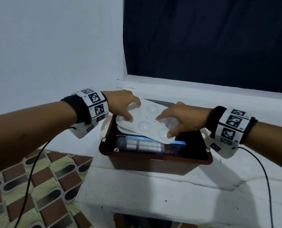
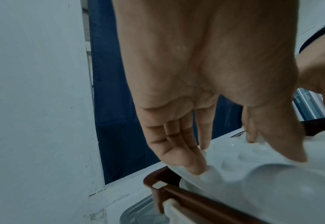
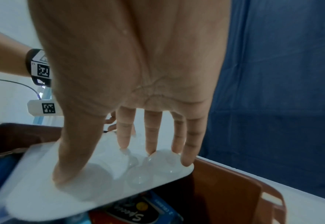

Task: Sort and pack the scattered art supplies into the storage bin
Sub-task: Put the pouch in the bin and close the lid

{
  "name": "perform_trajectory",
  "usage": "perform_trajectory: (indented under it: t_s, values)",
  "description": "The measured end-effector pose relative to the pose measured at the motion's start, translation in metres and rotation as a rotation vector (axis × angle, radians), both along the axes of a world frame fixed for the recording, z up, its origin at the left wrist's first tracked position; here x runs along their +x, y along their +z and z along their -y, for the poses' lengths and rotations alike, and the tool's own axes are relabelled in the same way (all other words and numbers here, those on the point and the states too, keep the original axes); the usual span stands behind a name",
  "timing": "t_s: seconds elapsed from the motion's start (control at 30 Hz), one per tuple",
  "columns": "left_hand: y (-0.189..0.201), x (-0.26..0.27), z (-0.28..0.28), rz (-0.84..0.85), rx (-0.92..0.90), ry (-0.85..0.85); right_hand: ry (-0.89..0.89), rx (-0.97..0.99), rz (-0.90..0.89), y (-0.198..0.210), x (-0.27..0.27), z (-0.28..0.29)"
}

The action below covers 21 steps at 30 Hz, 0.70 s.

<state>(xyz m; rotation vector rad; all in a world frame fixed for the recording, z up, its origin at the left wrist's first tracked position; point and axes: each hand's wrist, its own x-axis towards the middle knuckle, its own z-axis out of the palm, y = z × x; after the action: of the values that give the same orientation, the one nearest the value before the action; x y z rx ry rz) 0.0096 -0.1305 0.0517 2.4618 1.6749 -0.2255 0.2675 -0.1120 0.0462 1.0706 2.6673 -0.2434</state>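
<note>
The left hand [image 1: 120, 104] has its fingers [image 2: 191, 163] spread and arched, tips pressing the far-left end of the white paint palette [image 1: 146, 121], thumb on the near edge. The palette lies directly under both sets of fingertips, domes up, tilted over the brown storage bin [image 1: 155, 160]; its long axis runs from the left hand's fingers down toward the right's. The right hand [image 1: 179, 118] splays its fingers [image 3: 152, 139] on the lower near end, thumb pressing the rim. Neither hand is nearer. Under the palette, inside the bin, lie markers [image 1: 141, 144] and a blue box [image 1: 174, 146]. Lowering it flat looks likely next.
</note>
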Motion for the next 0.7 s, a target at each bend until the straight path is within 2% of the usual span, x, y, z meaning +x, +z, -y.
perform_trajectory:
  t_s: [0.1,0.27,0.43,0.5,0.57,0.63,0.7]
  values:
    - [0.002,0.001,0.012,0.018,-0.051,0.014,0.052,-0.049,-0.026,-0.001,0.002,0.007]
    - [-0.011,0.003,0.035,-0.046,-0.032,-0.033,0.127,-0.083,-0.001,-0.007,0.007,0.024]
    - [-0.017,0.000,0.048,0.039,-0.027,-0.031,0.113,-0.085,-0.052,-0.002,0.014,0.037]
    - [-0.017,-0.004,0.050,0.111,-0.001,-0.013,0.063,-0.150,-0.164,0.001,0.019,0.039]
    - [-0.021,-0.013,0.049,0.170,0.099,0.044,-0.025,-0.127,-0.302,0.004,0.030,0.035]
    - [-0.025,-0.025,0.047,0.201,0.202,0.195,-0.185,0.023,-0.377,0.008,0.044,0.029]
    - [-0.029,-0.037,0.045,0.160,0.181,0.401,-0.387,0.178,-0.335,0.005,0.060,0.020]
